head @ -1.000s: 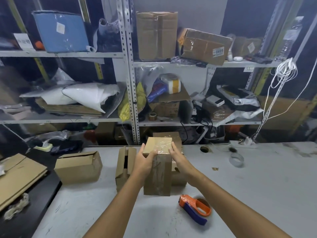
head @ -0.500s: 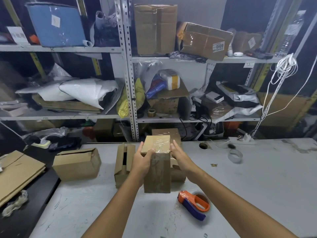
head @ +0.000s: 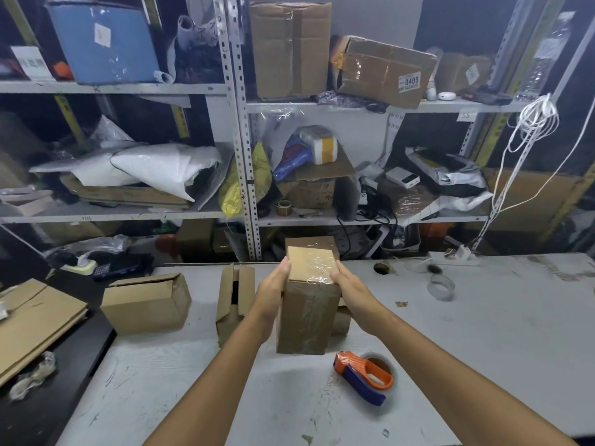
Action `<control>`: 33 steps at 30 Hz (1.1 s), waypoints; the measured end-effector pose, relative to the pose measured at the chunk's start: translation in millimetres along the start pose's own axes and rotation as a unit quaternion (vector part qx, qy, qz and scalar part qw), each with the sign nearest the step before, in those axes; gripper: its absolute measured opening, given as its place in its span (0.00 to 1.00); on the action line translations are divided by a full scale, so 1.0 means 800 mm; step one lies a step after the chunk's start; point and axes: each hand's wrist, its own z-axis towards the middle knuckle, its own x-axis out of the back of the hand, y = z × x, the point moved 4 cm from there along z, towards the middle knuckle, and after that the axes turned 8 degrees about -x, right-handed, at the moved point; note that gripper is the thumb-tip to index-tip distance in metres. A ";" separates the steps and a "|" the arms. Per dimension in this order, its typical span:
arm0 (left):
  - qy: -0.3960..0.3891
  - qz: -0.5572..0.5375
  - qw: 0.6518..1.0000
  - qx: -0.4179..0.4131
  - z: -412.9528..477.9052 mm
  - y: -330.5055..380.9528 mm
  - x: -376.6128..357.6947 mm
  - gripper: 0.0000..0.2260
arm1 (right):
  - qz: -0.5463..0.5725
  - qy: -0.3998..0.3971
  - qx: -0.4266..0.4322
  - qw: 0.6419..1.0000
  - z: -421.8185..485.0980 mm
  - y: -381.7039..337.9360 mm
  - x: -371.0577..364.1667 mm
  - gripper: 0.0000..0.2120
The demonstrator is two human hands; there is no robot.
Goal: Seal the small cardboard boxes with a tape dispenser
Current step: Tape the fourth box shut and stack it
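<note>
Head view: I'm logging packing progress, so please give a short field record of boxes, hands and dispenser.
taped box: upright between both hands, clear tape over its top
left hand: flat against the box's left side
right hand: flat against its right side
tape dispenser: lying on the table, right of the box, untouched
open box: far left, flap ajar

Small cardboard boxes on table (head: 483, 333): at least 4.
- taped box (head: 306, 317) in grip: 1
- box behind grip (head: 314, 243), partly hidden: 1
- open, left of grip: 2, near box (head: 235, 304) and far box (head: 145, 305)

Tape dispenser (head: 363, 378), right of grip: 1.
Clear tape roll (head: 441, 286), far right of grip: 1.
</note>
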 end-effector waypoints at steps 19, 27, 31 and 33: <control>0.054 0.064 0.996 -0.005 0.005 -0.020 0.012 0.26 | -0.003 -0.032 -0.028 0.999 -0.016 0.002 -0.027 0.28; 0.004 0.052 0.999 0.005 -0.002 -0.024 0.004 0.35 | -0.009 0.001 -0.037 0.999 -0.013 0.009 -0.030 0.28; -0.009 0.051 0.999 0.001 -0.002 -0.026 0.011 0.39 | 0.016 -0.005 -0.046 0.999 -0.010 0.014 -0.032 0.27; 0.009 0.059 0.998 0.003 -0.001 -0.028 0.012 0.34 | 0.015 -0.024 -0.045 0.999 -0.016 0.010 -0.039 0.29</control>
